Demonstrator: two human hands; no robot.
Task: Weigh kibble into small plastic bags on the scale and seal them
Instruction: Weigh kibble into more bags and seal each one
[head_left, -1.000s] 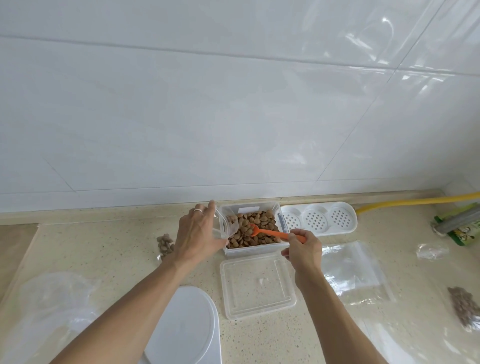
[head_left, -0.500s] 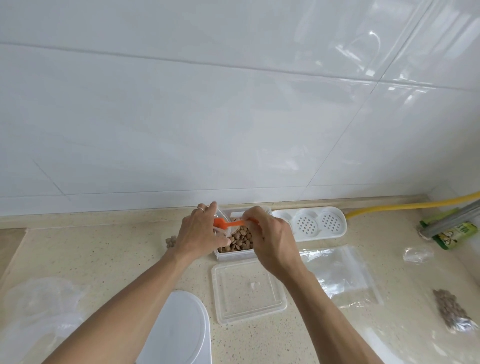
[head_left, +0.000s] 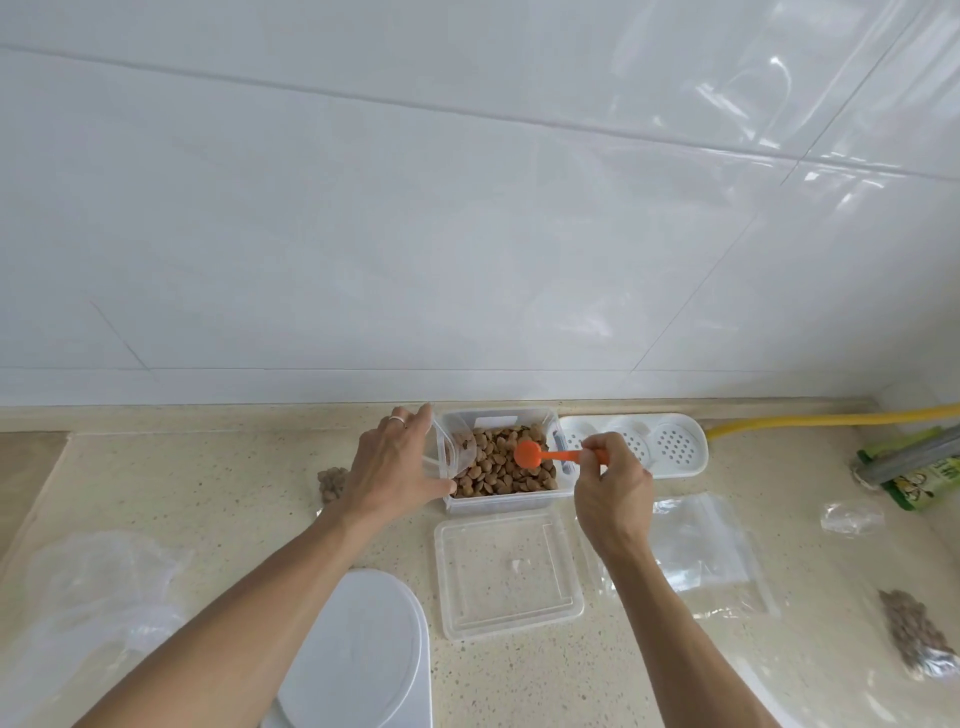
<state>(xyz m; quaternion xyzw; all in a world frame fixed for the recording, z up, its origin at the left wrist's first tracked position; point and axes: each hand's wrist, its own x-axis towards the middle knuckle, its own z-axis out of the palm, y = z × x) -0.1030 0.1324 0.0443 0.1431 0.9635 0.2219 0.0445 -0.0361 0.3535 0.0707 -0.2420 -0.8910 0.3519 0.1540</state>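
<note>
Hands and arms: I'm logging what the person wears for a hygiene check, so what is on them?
Both forearms are bare, with no sleeves, gloves or watch in view. The left hand has a plain silver-coloured ring on one finger. The right hand shows no ring or other jewellery.

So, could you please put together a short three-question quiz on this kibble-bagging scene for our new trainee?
1. True or false: the clear lid is snapped onto the kibble container.
2. Which hand holds the orange scoop? A) left hand B) right hand C) neither
3. Fill in: the left hand holds open a small plastic ___ at the container's edge.

Key: 1 false, it lies on the counter in front; 2 B; 3 bag.
</note>
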